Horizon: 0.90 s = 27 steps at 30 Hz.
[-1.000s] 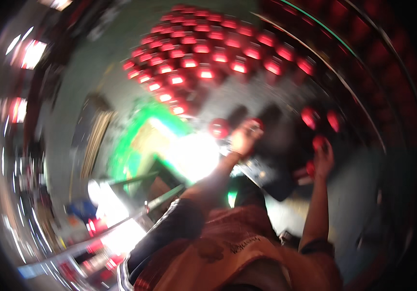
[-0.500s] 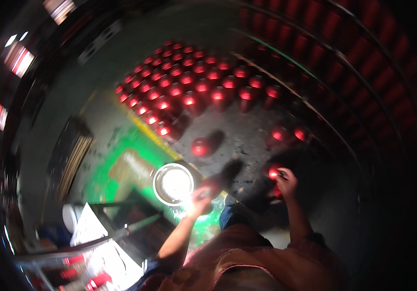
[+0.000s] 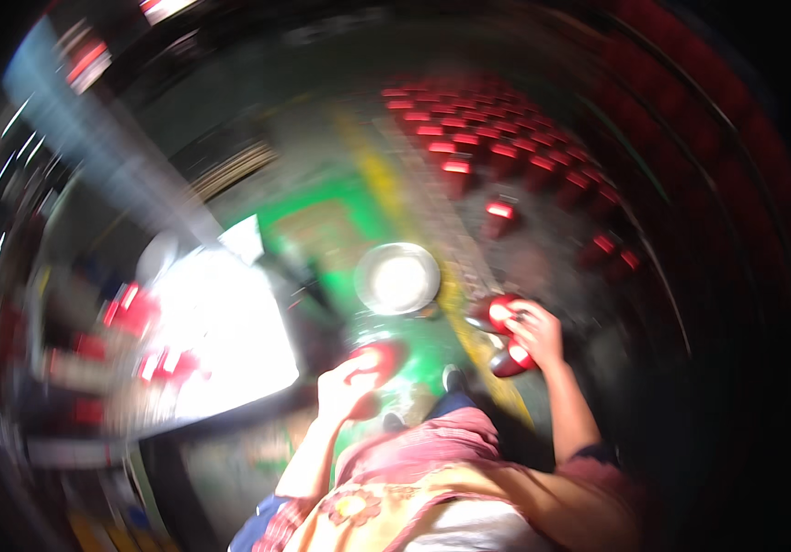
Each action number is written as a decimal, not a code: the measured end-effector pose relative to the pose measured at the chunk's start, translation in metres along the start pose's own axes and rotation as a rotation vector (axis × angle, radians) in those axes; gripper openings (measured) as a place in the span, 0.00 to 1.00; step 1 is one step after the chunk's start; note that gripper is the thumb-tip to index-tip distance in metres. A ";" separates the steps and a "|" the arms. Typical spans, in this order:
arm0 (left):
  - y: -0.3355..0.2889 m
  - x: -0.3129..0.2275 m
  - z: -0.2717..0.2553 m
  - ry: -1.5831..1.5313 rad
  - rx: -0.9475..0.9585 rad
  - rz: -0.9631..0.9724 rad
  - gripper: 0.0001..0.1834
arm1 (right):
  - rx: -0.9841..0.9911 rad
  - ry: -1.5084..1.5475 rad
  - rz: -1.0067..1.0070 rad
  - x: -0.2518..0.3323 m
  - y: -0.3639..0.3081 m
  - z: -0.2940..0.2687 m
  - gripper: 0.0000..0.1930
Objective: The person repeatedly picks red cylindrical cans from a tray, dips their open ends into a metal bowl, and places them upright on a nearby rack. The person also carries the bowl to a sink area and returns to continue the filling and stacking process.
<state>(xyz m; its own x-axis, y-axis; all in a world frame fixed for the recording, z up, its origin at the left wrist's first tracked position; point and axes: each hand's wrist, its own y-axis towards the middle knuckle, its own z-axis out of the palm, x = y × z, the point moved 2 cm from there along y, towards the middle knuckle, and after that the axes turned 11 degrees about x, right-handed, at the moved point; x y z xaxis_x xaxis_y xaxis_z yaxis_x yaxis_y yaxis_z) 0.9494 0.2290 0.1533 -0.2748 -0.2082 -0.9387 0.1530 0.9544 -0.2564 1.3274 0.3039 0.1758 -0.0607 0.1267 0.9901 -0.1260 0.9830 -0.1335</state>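
Note:
My right hand is closed on the top ends of two red cylinders with rounded shoulders, one red cylinder above the other red cylinder. Below and left of a round pale bucket, my left hand is closed too. It grips red cylinders of the same kind, one beyond the fingers and apparently a second beneath them. Motion blur smears both hands, and their exact hold on the necks is hidden.
A brightly lit white-topped table stands at my left, with more red cylinders at its far side. Rows of upright red cylinders cover the floor ahead right. A lone cylinder stands nearer. A pillar rises upper left.
My view has turned left, so the table looms larger and the floor rows shift right. Both hands keep their cylinders; the two in my right hand now show more fully.

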 end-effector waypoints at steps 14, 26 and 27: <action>-0.278 0.010 -0.058 -0.209 -0.957 -0.048 0.13 | 1.008 -0.002 0.107 -0.006 -0.033 0.236 0.17; -0.468 0.103 -0.114 -0.428 -1.429 -0.166 0.11 | 1.302 -0.278 0.266 -0.003 -0.084 0.453 0.15; -0.477 0.115 -0.127 -0.444 -1.446 -0.190 0.10 | 1.307 -0.296 0.248 -0.003 -0.086 0.476 0.15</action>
<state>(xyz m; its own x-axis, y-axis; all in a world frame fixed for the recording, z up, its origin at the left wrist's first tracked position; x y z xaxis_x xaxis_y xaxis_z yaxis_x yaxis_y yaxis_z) 0.7244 -0.2224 0.1972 0.1558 -0.1417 -0.9776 -0.9537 0.2362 -0.1863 0.8673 0.1556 0.1636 -0.4061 0.0847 0.9099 -0.9080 0.0755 -0.4122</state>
